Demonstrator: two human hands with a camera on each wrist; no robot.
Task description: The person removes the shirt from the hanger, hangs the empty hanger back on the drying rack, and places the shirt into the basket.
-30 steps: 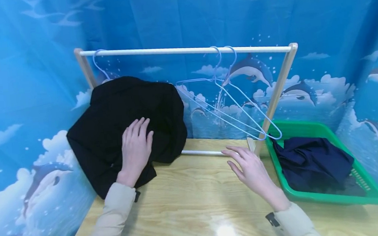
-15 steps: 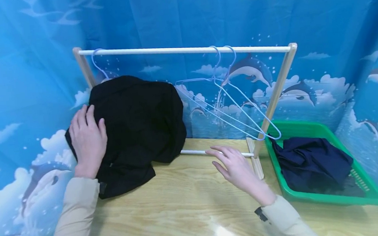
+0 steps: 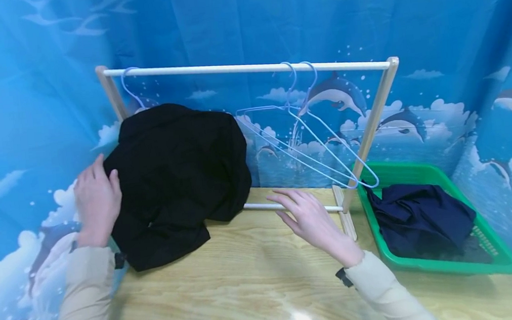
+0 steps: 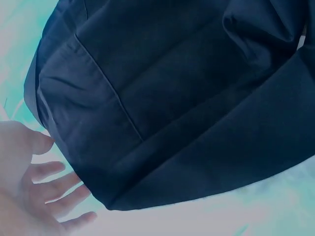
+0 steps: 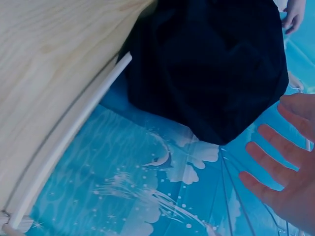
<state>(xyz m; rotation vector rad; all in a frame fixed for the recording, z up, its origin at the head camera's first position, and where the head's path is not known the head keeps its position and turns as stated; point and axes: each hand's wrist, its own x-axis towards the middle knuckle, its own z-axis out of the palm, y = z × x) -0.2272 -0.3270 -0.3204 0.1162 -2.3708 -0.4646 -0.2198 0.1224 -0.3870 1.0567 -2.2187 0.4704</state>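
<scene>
A black garment point(image 3: 179, 172) hangs from a light purple hanger point(image 3: 125, 85) at the left end of the rack, its lower folds reaching the table. At its left edge is my left hand point(image 3: 98, 201). In the left wrist view the fingers of the left hand point(image 4: 49, 191) are spread, the tips close to the cloth's edge; whether they touch it I cannot tell. My right hand point(image 3: 309, 221) hovers over the table in front of the rack's lower bar, fingers loosely bent and holding nothing. The right wrist view shows the garment point(image 5: 206, 73) beyond that hand's spread fingers.
The rack's white top bar point(image 3: 248, 68) also carries two bare hangers point(image 3: 294, 78) toward its right end. To the right, a green basket point(image 3: 448, 265) holds dark navy cloth point(image 3: 425, 216). A dolphin-print curtain point(image 3: 207, 22) surrounds the wooden table point(image 3: 230, 284).
My left hand has moved left from the garment's front to its left edge, and the garment's left corner now sits further in. My right hand has shifted slightly left.
</scene>
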